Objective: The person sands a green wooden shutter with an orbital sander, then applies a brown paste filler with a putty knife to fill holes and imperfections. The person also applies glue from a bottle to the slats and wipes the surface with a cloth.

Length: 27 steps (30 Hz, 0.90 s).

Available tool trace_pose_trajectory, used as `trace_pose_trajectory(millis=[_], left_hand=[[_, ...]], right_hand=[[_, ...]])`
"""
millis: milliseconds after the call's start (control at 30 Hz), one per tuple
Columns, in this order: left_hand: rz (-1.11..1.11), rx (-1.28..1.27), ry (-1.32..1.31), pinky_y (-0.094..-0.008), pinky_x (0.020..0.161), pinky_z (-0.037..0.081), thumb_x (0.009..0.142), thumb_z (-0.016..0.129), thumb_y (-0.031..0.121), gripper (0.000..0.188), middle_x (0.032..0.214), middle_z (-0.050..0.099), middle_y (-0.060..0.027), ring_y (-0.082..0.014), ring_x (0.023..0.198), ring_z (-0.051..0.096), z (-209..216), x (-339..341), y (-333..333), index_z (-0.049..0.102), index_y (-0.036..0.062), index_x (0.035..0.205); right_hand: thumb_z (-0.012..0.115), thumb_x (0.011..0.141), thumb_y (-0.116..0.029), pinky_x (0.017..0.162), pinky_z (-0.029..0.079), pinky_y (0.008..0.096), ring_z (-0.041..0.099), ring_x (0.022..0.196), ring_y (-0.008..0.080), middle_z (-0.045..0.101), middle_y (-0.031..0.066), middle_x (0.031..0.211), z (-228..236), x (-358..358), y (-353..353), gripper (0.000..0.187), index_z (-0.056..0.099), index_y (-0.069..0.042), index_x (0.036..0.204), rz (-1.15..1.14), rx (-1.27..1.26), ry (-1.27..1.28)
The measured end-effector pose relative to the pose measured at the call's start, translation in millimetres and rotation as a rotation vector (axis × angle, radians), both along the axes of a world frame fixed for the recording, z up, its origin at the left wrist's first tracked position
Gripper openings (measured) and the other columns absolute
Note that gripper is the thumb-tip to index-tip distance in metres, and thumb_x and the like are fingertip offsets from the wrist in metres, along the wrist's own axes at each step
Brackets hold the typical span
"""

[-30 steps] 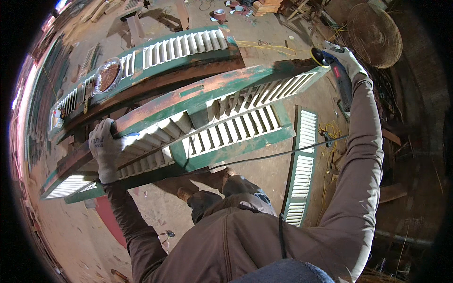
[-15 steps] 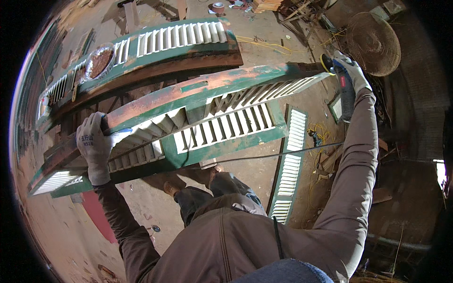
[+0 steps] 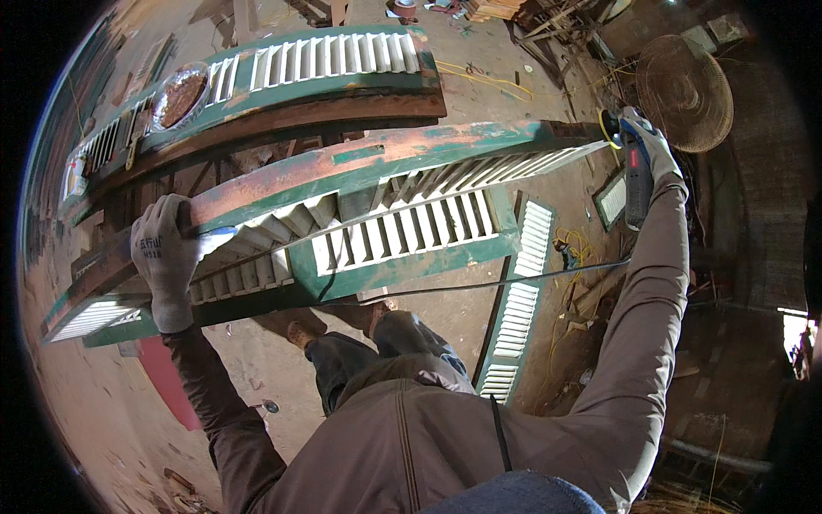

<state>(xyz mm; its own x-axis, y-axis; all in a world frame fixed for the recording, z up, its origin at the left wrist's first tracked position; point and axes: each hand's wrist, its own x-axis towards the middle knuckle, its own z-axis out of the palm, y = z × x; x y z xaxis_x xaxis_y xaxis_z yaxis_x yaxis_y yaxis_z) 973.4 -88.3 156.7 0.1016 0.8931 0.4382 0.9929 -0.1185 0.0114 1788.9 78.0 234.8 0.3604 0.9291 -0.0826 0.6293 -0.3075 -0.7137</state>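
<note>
A green louvered shutter (image 3: 505,248) with white slats stands on its long side before me. Its upper edge is worn to reddish-brown wood with patches of green paint. Toward the left end, my gloved left hand (image 3: 163,248) is closed over this edge. At the far right end, my gloved right hand (image 3: 655,150) wraps round the body of an angle grinder (image 3: 636,184). The grinder's yellow-rimmed disc (image 3: 610,128) is right by the shutter's end; whether it touches cannot be seen. A dark cord runs from the grinder across in front of the slats.
Behind lies another green shutter (image 3: 342,90), bearing a round tray (image 3: 180,96) of brown stuff and a brush (image 3: 133,150). A narrow shutter (image 3: 518,300) lies on the floor to the right. A woven round hat (image 3: 685,92) is beyond my right hand. Yellow cord (image 3: 492,79) trails over the floor.
The grinder and my right hand have shifted slightly right and down in the picture. My left hand keeps its hold on the shutter edge.
</note>
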Motion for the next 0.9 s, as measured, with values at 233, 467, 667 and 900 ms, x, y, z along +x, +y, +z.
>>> trace_pose_trajectory(millis=[233,467,667,900], left_hand=[[-0.018,0.071,0.006,-0.0415,0.077,0.047,0.087,0.063,0.016,0.008,0.088,0.064,-0.0079,-0.0304,0.087,0.064,1,-1,-2,0.059,0.0103,0.091],[0.001,0.051,0.031,-0.042,0.08,0.048,0.089,0.062,0.018,0.01,0.094,0.067,-0.0085,-0.0318,0.09,0.065,-3,-7,-3,0.061,0.0105,0.095],[-0.015,0.093,0.039,-0.0431,0.078,0.047,0.091,0.061,0.017,0.007,0.092,0.067,-0.0092,-0.0326,0.089,0.065,-2,-6,-3,0.062,0.0106,0.095],[-0.054,0.14,0.063,-0.0438,0.082,0.049,0.089,0.062,0.015,0.015,0.099,0.068,-0.011,-0.0336,0.094,0.065,-20,-22,3,0.062,0.0088,0.102]], right_hand=[[0.081,0.089,-0.028,0.07,0.051,0.0243,0.064,0.079,0.0073,0.072,-0.0029,0.108,16,-78,-21,0.049,0.068,-0.01,0.133,-0.003,0.125,0.209],[0.085,0.085,-0.029,0.072,0.054,0.0298,0.068,0.079,0.0129,0.073,0.0036,0.108,8,-38,-16,0.057,0.065,-0.005,0.132,-0.317,-0.006,0.022],[0.085,0.085,-0.03,0.07,0.054,0.0315,0.064,0.072,0.0127,0.072,0.0021,0.101,13,-71,-25,0.052,0.066,-0.004,0.126,0.032,0.151,0.13],[0.088,0.082,-0.033,0.065,0.05,0.0299,0.061,0.074,0.0117,0.068,0.0048,0.094,-4,-112,-110,0.047,0.063,-0.005,0.11,0.011,0.211,0.156]])
